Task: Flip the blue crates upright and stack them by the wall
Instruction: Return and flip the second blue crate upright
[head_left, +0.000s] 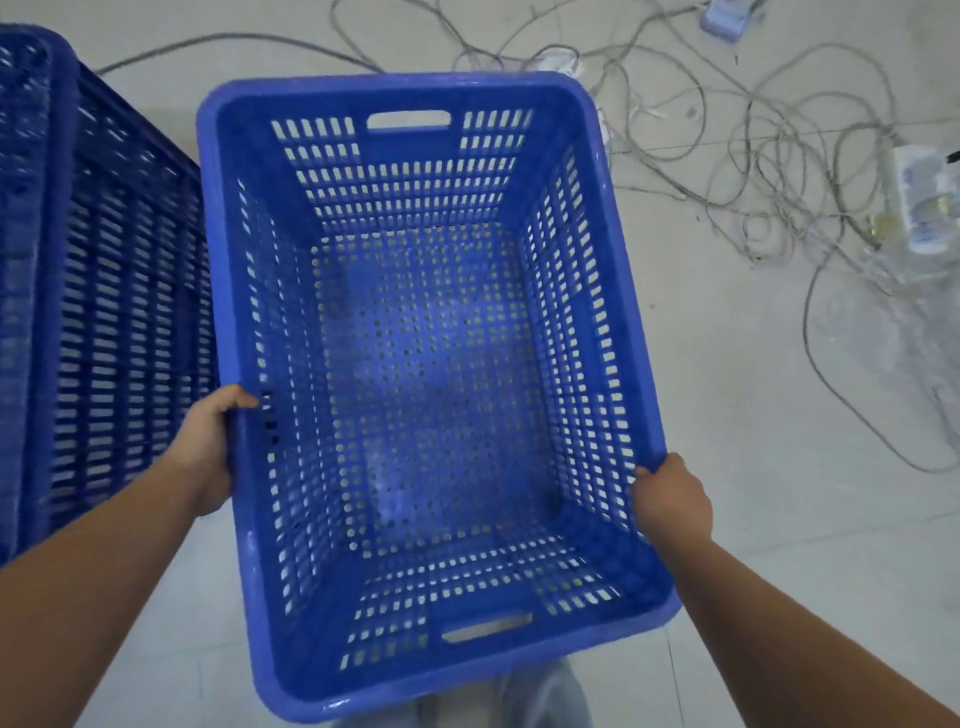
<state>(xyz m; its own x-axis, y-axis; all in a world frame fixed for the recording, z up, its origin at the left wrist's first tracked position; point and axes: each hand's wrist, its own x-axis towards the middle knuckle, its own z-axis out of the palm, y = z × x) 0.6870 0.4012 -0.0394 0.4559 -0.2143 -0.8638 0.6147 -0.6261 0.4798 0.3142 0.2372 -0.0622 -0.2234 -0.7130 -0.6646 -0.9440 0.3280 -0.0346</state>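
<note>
Blue perforated plastic is filling most of the head view: an upright crate (426, 364), its open top facing the camera, is being held above the pale tiled floor (779, 415). Its walls are showing rows of small rectangular slots, its base is dotted with round holes, and an oval handle cut-out is sitting in each short end under a smooth rounded rim. The left hand (208, 447) is gripping the left long rim, thumb hooking over the edge; the right hand (670, 499) is clasping the right rim near the corner. Just to the left, a darker stack of blue crates (98, 312) is standing, slatted sides showing. Grey cables (753, 171) are lying tangled on the floor beyond.
</note>
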